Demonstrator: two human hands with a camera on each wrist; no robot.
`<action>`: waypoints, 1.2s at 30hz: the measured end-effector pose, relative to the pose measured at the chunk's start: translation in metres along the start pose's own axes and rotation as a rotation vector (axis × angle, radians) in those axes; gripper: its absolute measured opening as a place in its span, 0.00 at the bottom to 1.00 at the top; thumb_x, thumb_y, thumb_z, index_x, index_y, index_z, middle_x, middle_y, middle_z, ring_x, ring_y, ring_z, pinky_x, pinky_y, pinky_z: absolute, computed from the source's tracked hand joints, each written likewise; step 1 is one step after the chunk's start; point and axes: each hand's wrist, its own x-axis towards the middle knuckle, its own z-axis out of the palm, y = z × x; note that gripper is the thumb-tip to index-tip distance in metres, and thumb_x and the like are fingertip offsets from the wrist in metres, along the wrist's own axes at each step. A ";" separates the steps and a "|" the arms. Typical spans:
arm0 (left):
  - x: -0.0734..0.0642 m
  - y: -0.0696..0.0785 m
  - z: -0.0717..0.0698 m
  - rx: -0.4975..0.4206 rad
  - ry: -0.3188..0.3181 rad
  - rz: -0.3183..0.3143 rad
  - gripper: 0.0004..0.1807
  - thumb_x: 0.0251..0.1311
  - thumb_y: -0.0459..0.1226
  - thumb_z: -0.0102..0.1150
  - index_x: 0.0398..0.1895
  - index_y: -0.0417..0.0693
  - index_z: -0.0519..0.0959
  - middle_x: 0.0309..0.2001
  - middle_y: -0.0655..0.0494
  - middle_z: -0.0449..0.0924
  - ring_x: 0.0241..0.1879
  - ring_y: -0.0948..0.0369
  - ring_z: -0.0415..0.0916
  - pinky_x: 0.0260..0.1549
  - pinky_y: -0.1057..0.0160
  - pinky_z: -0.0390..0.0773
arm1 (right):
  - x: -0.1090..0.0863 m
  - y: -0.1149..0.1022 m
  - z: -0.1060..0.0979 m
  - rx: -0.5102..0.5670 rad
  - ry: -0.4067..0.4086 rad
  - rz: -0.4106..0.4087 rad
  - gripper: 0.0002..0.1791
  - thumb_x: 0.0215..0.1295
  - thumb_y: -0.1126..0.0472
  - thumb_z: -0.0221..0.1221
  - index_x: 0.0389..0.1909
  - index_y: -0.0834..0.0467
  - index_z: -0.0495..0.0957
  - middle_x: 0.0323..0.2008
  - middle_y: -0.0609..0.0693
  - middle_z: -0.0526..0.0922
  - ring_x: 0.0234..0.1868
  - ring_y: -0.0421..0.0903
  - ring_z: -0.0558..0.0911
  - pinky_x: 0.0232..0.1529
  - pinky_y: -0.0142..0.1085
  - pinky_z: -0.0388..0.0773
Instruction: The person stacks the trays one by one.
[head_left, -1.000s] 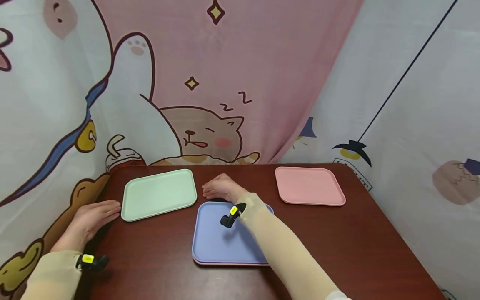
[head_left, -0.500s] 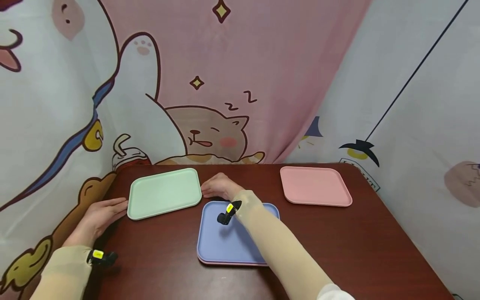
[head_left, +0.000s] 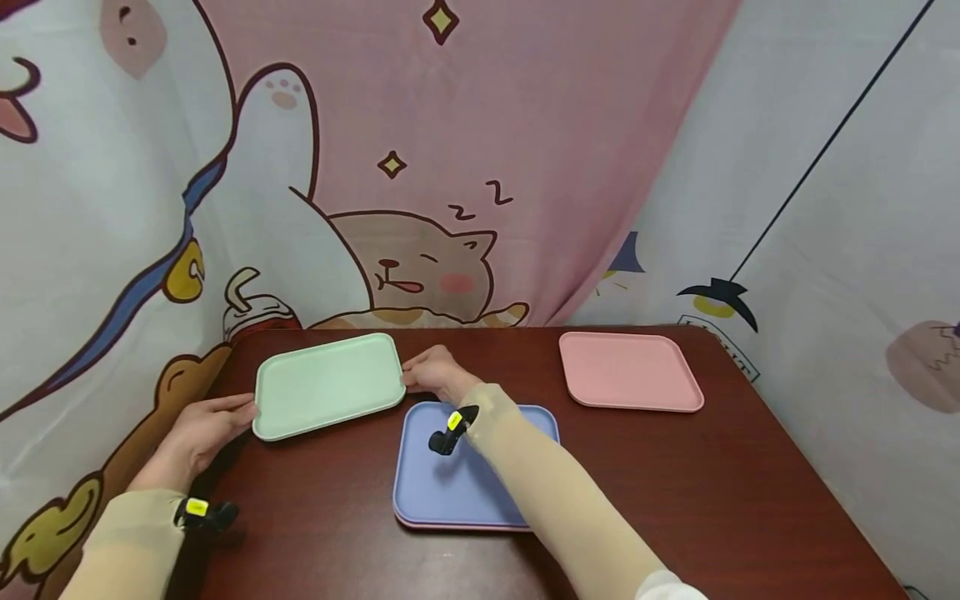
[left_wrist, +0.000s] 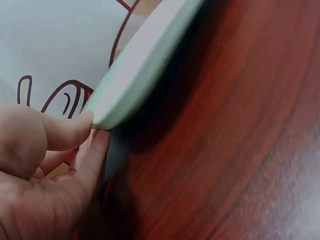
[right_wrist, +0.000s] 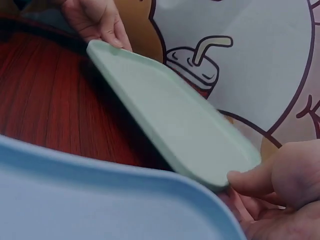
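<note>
Leftmost, by the left hand (head_left: 206, 433), one end of a green tray (head_left: 330, 387) is pinched just above the worktop (head_left: 322, 517); its other end is pinched by the right hand (head_left: 438, 372); rightward, a blue tray (head_left: 442, 496), then a pink tray (head_left: 632, 372), are seen.

We've got a plain cream left sleeve (head_left: 123, 542) behind the bare left grip (head_left: 202, 429), matching right sleeve (head_left: 562, 492) behind the bare right grip (head_left: 441, 372). Black left camera (head_left: 217, 517) and right camera (head_left: 441, 442) at our cuffs (head_left: 157, 502), each with a yellow label (head_left: 197, 507). White fabric (head_left: 666, 587) farther behind the right grip.
</note>
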 end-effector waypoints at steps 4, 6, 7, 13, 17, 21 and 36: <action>-0.003 0.002 -0.001 -0.106 -0.035 0.002 0.38 0.77 0.30 0.59 0.79 0.22 0.52 0.50 0.62 0.80 0.44 0.78 0.79 0.48 0.71 0.85 | -0.005 -0.006 -0.001 0.002 -0.006 0.015 0.16 0.64 0.79 0.66 0.53 0.76 0.82 0.41 0.60 0.84 0.40 0.50 0.87 0.51 0.46 0.88; -0.004 0.003 -0.001 -0.134 -0.043 0.006 0.38 0.76 0.29 0.59 0.79 0.21 0.51 0.47 0.67 0.79 0.44 0.78 0.79 0.47 0.72 0.84 | -0.008 -0.010 -0.002 0.010 -0.020 0.022 0.16 0.65 0.79 0.66 0.53 0.75 0.82 0.41 0.60 0.84 0.40 0.50 0.87 0.53 0.46 0.87; -0.005 0.003 -0.001 -0.146 -0.042 0.006 0.39 0.76 0.29 0.59 0.79 0.21 0.51 0.45 0.69 0.79 0.43 0.78 0.79 0.47 0.72 0.84 | -0.009 -0.011 -0.003 0.015 -0.028 0.022 0.16 0.65 0.78 0.66 0.53 0.75 0.82 0.41 0.60 0.84 0.40 0.50 0.87 0.54 0.46 0.87; -0.010 0.007 -0.002 -0.203 -0.056 0.021 0.39 0.76 0.29 0.59 0.78 0.18 0.50 0.44 0.70 0.79 0.43 0.76 0.80 0.45 0.73 0.84 | -0.017 -0.020 -0.009 0.062 -0.093 0.007 0.14 0.66 0.79 0.65 0.52 0.77 0.82 0.37 0.59 0.86 0.35 0.47 0.85 0.58 0.49 0.85; -0.013 0.013 -0.001 -0.258 -0.070 0.037 0.39 0.74 0.27 0.61 0.77 0.17 0.50 0.43 0.71 0.80 0.43 0.74 0.82 0.45 0.72 0.85 | -0.022 -0.025 -0.013 0.084 -0.113 0.000 0.14 0.66 0.79 0.64 0.52 0.78 0.82 0.37 0.60 0.86 0.35 0.47 0.86 0.60 0.51 0.83; -0.016 0.020 0.000 -0.301 -0.085 0.053 0.39 0.72 0.28 0.64 0.75 0.16 0.53 0.43 0.71 0.82 0.44 0.72 0.83 0.45 0.72 0.85 | -0.026 -0.032 -0.020 0.082 -0.117 -0.009 0.14 0.66 0.78 0.65 0.52 0.77 0.82 0.37 0.59 0.87 0.36 0.47 0.86 0.57 0.49 0.85; -0.031 0.054 0.018 -0.255 -0.075 0.064 0.30 0.71 0.34 0.69 0.70 0.27 0.72 0.44 0.69 0.84 0.44 0.69 0.85 0.47 0.67 0.87 | -0.063 -0.054 -0.057 0.027 -0.171 -0.064 0.17 0.68 0.78 0.64 0.56 0.79 0.79 0.44 0.62 0.85 0.42 0.51 0.87 0.60 0.52 0.82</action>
